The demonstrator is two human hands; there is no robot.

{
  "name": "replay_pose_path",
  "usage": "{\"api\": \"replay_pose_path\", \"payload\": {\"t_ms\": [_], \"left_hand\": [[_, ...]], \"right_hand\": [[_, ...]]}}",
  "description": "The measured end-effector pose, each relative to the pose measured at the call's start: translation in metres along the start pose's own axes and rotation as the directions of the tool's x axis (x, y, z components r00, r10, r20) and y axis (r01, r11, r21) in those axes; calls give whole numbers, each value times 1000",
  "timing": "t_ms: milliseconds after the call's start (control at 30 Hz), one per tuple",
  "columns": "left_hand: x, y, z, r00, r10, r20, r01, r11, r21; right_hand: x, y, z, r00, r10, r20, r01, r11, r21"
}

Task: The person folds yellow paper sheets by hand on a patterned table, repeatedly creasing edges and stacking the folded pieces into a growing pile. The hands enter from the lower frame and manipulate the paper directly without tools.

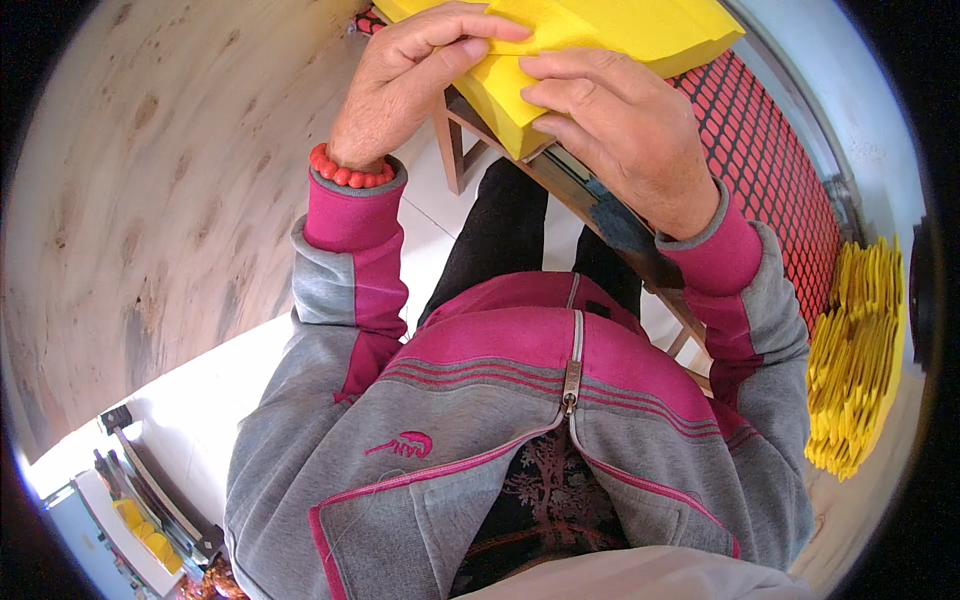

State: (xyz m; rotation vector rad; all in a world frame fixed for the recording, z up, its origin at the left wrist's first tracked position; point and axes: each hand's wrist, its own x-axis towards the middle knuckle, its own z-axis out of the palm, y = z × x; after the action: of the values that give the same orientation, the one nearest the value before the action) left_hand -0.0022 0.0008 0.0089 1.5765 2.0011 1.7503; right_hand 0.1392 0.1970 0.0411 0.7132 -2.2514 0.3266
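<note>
A bright yellow, soft-looking sheet (620, 28), like felt or non-woven cloth, lies folded over the edge of the table in front of me. A crease or seam runs through it between my hands. My left hand (415, 75), with red beads at the wrist, pinches the sheet with thumb and forefinger near that fold. My right hand (625, 125) has its fingers bent onto the folded part just to the right, thumb beneath, gripping it. The two hands are close but apart. A corner of the sheet hangs down below my right fingertips.
A red and black net-patterned cover (765, 150) spreads over the table at right. Beyond it stands a thick stack of folded yellow pieces (855, 360). A pale, stained board or wall (170, 200) fills the left. Wooden legs (450, 150) show below the table.
</note>
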Motion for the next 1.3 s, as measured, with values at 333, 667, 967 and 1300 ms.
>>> {"api": "replay_pose_path", "payload": {"t_ms": [333,667,967,1300], "left_hand": [[1,-15,-13,976,155,152,-136,982,-131],[0,-19,-8,976,186,109,-186,982,-14],[-6,-21,5,995,-29,-94,10,980,-198],[-2,-11,13,989,68,-128,-109,932,-345]], "right_hand": [[0,7,7,994,110,9,-110,980,169],[0,4,2,973,223,52,-229,940,251],[3,3,0,989,136,-65,-117,964,238],[1,-1,0,965,260,41,-262,936,233]]}}
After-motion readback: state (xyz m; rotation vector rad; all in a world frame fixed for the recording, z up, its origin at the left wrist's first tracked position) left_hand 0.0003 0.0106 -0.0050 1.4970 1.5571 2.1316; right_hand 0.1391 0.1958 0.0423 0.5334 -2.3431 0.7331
